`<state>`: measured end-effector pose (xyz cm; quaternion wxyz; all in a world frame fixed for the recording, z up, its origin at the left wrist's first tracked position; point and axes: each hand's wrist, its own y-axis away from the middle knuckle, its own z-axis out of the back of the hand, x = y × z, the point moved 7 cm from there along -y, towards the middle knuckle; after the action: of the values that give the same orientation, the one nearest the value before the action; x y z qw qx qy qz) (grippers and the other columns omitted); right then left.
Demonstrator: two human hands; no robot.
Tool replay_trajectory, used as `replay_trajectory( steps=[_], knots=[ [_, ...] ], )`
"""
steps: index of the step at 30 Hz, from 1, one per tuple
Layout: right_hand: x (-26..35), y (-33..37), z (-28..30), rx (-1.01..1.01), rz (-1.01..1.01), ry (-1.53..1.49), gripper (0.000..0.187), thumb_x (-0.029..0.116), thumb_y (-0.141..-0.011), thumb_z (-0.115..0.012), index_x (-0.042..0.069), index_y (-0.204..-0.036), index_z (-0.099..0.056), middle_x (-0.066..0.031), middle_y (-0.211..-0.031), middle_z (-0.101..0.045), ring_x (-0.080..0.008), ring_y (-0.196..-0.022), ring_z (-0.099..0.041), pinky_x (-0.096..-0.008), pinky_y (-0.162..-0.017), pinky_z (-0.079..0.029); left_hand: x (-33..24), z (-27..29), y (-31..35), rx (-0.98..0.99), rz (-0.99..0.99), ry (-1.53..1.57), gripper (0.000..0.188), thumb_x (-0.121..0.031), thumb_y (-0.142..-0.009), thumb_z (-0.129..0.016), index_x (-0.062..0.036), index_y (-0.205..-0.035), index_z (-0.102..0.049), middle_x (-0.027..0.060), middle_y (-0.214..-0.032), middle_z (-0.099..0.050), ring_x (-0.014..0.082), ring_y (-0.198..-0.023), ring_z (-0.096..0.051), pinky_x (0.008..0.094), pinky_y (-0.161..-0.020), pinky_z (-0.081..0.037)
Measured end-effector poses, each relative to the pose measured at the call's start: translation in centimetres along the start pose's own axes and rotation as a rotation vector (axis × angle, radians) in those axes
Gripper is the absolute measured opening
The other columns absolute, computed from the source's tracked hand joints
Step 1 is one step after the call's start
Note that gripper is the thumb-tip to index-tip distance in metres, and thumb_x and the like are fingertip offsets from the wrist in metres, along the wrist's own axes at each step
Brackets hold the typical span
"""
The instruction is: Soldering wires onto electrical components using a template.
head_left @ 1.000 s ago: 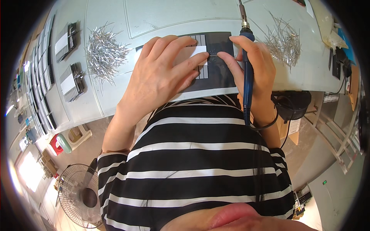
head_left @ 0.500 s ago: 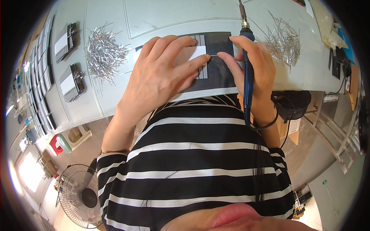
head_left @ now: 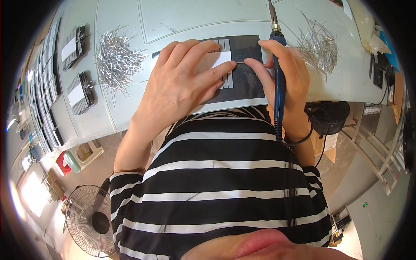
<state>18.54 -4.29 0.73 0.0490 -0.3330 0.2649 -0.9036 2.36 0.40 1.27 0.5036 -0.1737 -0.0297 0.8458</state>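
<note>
My left hand is closed over a small striped grey-and-dark panel with a white card on it. Its index finger reaches to the panel's right side. A dark mat lies underneath. In my right hand is a soldering iron with a dark blue handle, its metal tip pointing away from me. Between my left index fingertip and right thumb runs a thin metal strip. Whether the right thumb pinches or only touches it is hard to see.
Piles of thin silvery strips lie left and right on the pale table. Two small striped stacks with white cards and long rows of dark pieces sit farther left. The iron's cable loops beside my right forearm.
Both hands stay almost still. The right thumb looks shifted only very slightly by the thin strip.
</note>
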Motion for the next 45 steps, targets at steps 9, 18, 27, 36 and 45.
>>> replay_trajectory(
  steps=[9, 18, 27, 36, 45],
  knots=[
    [0.0, 0.0, -0.1, 0.001, -0.002, -0.005, 0.044, 0.005, -0.07, -0.083, 0.006, -0.11, -0.063, -0.0084, -0.085, -0.061, -0.029, -0.073, -0.054, -0.0386, -0.069, -0.044, 0.0, 0.0, 0.0, 0.002, -0.006, -0.008, 0.052, -0.015, -0.074, -0.077, -0.0281, -0.124, -0.067, 0.003, -0.129, -0.056, 0.0283, -0.114, -0.053, 0.0421, -0.094, -0.046],
    [0.0, 0.2, 0.8, -0.063, 0.05, -0.018, 0.045, 0.008, -0.075, -0.082, 0.006, -0.116, -0.063, -0.0064, -0.083, -0.06, -0.023, -0.067, -0.053, -0.0329, -0.062, -0.043, -0.1, 0.1, -0.2, 0.005, -0.02, -0.017, 0.053, -0.014, -0.074, -0.077, -0.0277, -0.124, -0.066, 0.0029, -0.129, -0.056, 0.0279, -0.113, -0.053, 0.0419, -0.093, -0.046],
    [-3.3, 0.8, 4.9, -0.136, -0.403, -0.903, 0.026, 0.015, -0.098, -0.055, -0.001, -0.118, -0.056, -0.0064, -0.072, -0.058, -0.0083, -0.062, -0.049, -0.0216, -0.054, -0.034, 0.0, 0.1, 0.0, -0.032, -0.039, -0.013, 0.053, -0.015, -0.074, -0.077, -0.027, -0.124, -0.066, 0.0027, -0.127, -0.057, 0.0279, -0.11, -0.054, 0.0413, -0.091, -0.046],
    [-2.1, 0.7, 4.4, -0.257, -0.455, -0.781, 0.022, -0.007, -0.078, -0.069, 0.003, -0.076, -0.05, 0.0012, -0.06, -0.048, -0.0026, -0.054, -0.038, -0.0196, -0.051, -0.028, 0.0, 0.0, -0.1, -0.048, -0.053, -0.004, 0.053, -0.015, -0.075, -0.077, -0.0273, -0.125, -0.066, 0.0031, -0.127, -0.057, 0.0288, -0.111, -0.054, 0.0418, -0.092, -0.046],
    [-1.7, 0.0, 4.1, -0.235, -0.352, -0.656, 0.025, -0.006, -0.077, -0.071, 0.003, -0.068, -0.05, 0.0009, -0.06, -0.047, -0.0038, -0.054, -0.04, -0.0209, -0.05, -0.029, 0.0, 0.0, 0.0, -0.05, -0.041, 0.008, 0.05, -0.016, -0.076, -0.077, -0.0269, -0.124, -0.066, 0.0031, -0.127, -0.057, 0.0287, -0.11, -0.054, 0.0419, -0.092, -0.046]
  ],
)
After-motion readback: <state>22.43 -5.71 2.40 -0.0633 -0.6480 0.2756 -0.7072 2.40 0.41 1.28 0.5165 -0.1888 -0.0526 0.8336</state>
